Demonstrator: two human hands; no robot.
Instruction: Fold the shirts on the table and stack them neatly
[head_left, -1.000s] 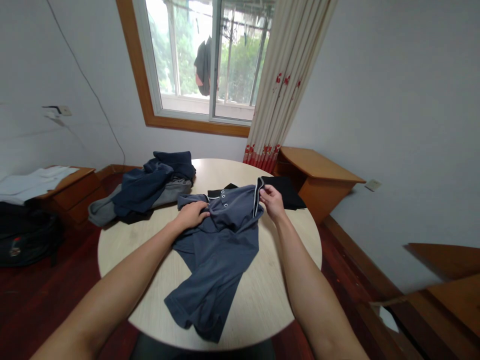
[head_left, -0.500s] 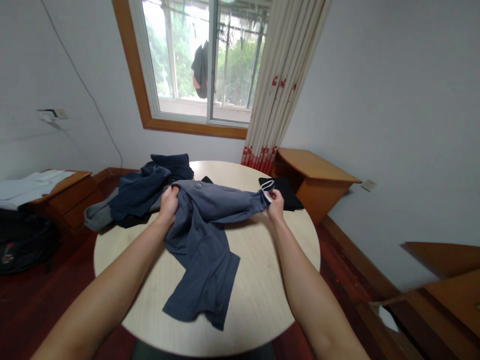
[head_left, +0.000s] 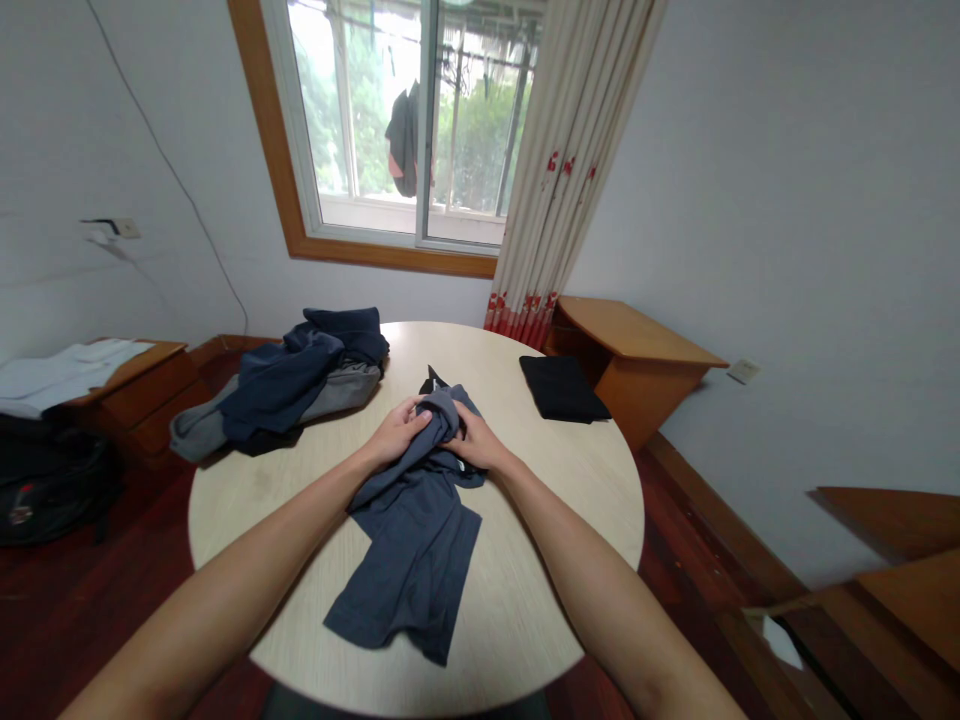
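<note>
A pair of dark grey-blue pants (head_left: 416, 560) lies crumpled over the middle of the round table, the leg ends spread toward me. My left hand (head_left: 401, 428) is closed on the bunched upper part, thumb on top of the cloth. Close beside it, my right hand (head_left: 476, 440) grips the same bunch from the other side, its fingertips partly hidden in the fabric. Small white bits show at the bunched cloth. Just behind my hands a piece of black cloth (head_left: 433, 380) sticks out, mostly covered.
A heap of navy and grey clothes (head_left: 292, 375) sits on the table's left side. Folded black cloth (head_left: 564, 388) rests at the right edge of the pale round table (head_left: 540, 560). Beyond are a wooden desk (head_left: 637, 335), a curtain (head_left: 574, 150) and, at left, a black bag (head_left: 52, 480).
Both hands have come together at the middle, my right one moving left and my left one right. The upper part of the pants, stretched between them before, is now bunched up.
</note>
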